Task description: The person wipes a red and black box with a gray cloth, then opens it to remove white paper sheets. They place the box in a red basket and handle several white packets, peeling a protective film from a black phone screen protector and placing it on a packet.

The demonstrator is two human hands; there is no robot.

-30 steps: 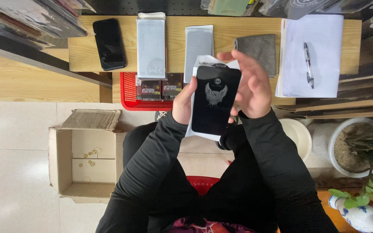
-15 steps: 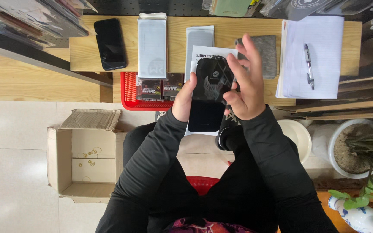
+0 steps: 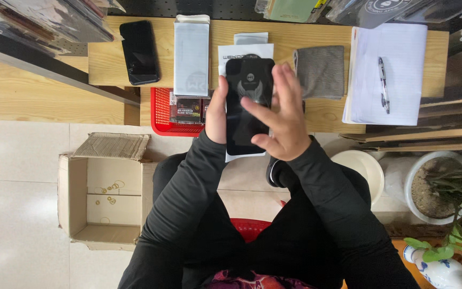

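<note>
Long black sleeves [image 3: 188,198], black trousers [image 3: 295,246], bare hands.

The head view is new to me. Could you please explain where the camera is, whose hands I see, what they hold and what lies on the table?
The camera sits on a person's head and looks down at their own arms and lap. The left hand holds a flat black panel with its white packet behind it; the right hand touches its front with spread fingers. On the wooden table lie a black phone, a grey packet, a grey cloth and a notepad with a pen. A cardboard box stands on the floor.
</note>
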